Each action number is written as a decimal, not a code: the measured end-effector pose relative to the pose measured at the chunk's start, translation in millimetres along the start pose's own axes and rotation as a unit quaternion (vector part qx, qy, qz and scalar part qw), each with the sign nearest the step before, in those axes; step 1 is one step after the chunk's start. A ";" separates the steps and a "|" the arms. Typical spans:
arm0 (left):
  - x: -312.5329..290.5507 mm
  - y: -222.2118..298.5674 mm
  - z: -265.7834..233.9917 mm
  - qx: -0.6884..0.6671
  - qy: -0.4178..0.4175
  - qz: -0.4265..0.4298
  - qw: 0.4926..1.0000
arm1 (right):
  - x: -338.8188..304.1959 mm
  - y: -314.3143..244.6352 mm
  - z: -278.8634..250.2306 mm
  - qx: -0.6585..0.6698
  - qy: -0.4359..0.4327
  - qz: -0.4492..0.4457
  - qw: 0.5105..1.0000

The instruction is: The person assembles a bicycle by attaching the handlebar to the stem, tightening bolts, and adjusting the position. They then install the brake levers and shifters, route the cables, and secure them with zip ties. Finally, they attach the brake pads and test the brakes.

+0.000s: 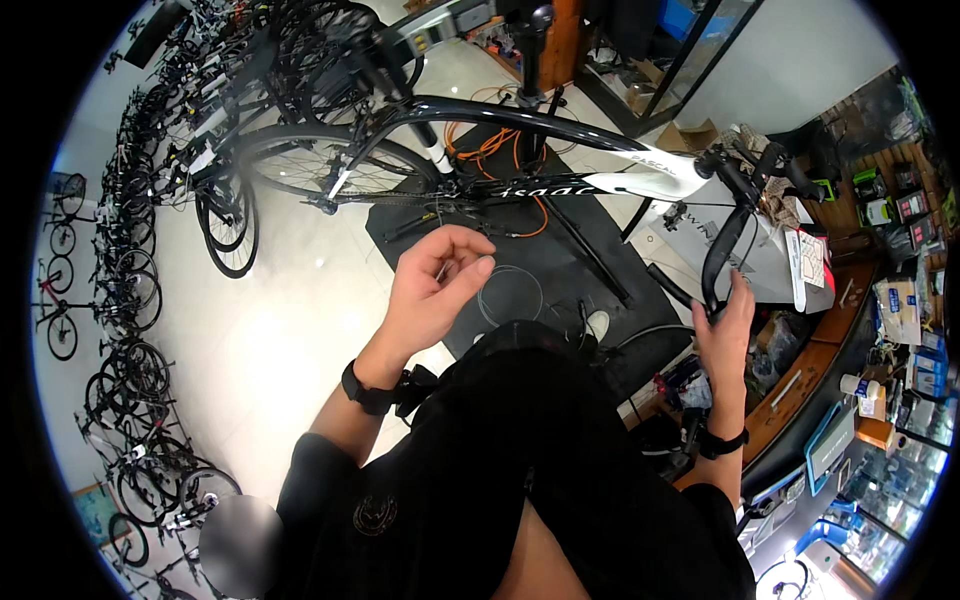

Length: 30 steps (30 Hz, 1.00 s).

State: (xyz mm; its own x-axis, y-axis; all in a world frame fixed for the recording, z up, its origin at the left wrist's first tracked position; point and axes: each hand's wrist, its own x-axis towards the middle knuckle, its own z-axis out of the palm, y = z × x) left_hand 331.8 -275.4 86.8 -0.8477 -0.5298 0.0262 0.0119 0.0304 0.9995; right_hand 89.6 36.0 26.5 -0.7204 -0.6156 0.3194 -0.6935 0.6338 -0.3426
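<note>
A black and white road bike frame (560, 130) stands across the view in front of me. My left hand (432, 295) is held below the bike's chain area, fingers curled and thumb close to the index finger; whatever lies between them is too small to make out. A thin loop of cable (512, 294) shows beside that hand, over the dark mat. At the right, my right hand (727, 330) is closed around the lower part of the black drop handlebar (722, 255), thumb on one side and fingers on the other. The rear wheel (330, 165) is at the left.
A dark mat (600, 230) lies under the bike, with an orange hose (485, 148) behind the frame. Rows of bikes (130, 270) line the left side. A wooden workbench (800, 385) with tools and boxes runs along the right. A cardboard box (690, 137) stands behind the handlebar.
</note>
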 end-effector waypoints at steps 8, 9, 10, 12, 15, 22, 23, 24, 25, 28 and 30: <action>13.2 21.6 -5.4 -0.202 -0.127 0.031 0.971 | 32.2 -211.0 5.9 0.372 -0.273 -0.184 0.868; 17.1 24.2 0.7 -0.205 -0.113 0.061 0.970 | 35.8 -224.3 11.3 0.414 -0.299 -0.156 0.846; 18.5 24.6 -0.4 -0.233 -0.111 0.046 0.965 | 39.4 -233.9 15.2 0.453 -0.324 -0.128 0.820; 24.9 23.9 -2.2 -0.287 -0.107 0.014 0.952 | 44.3 -238.4 33.9 0.498 -0.299 -0.096 0.808; 28.4 16.5 -7.7 -0.233 -0.068 0.090 0.966 | 61.6 -231.1 31.3 0.460 -0.307 -0.067 0.830; 44.5 -29.6 -170.9 0.312 0.013 -0.032 0.949 | 86.0 -185.4 58.3 0.483 -0.256 -0.010 0.837; 52.4 -48.1 -213.3 0.341 0.036 -0.007 0.939 | 87.5 -179.5 67.7 0.488 -0.251 0.009 0.836; 70.8 -36.7 -237.4 0.381 0.014 -0.020 0.924 | 89.8 -170.3 76.8 0.489 -0.238 0.033 0.839; 86.1 -40.2 -269.3 0.375 0.034 -0.021 0.926 | 94.1 -166.4 81.8 0.489 -0.241 0.058 0.836; 157.3 -38.8 -320.4 0.416 0.033 -0.002 0.909 | 108.5 -157.6 100.1 0.444 -0.229 0.065 0.864; 204.1 -60.3 -359.6 0.420 -0.017 -0.025 0.907 | 123.8 -168.9 110.5 0.421 -0.244 0.080 0.870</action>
State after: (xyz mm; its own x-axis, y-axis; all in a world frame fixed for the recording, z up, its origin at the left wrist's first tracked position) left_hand 348.8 -690.2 38.8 -0.8517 -0.5229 -0.0343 -0.4237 0.6487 0.6322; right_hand 118.5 -199.0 26.2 -0.5755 -0.8066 -0.1350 -0.1835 0.2882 -0.9398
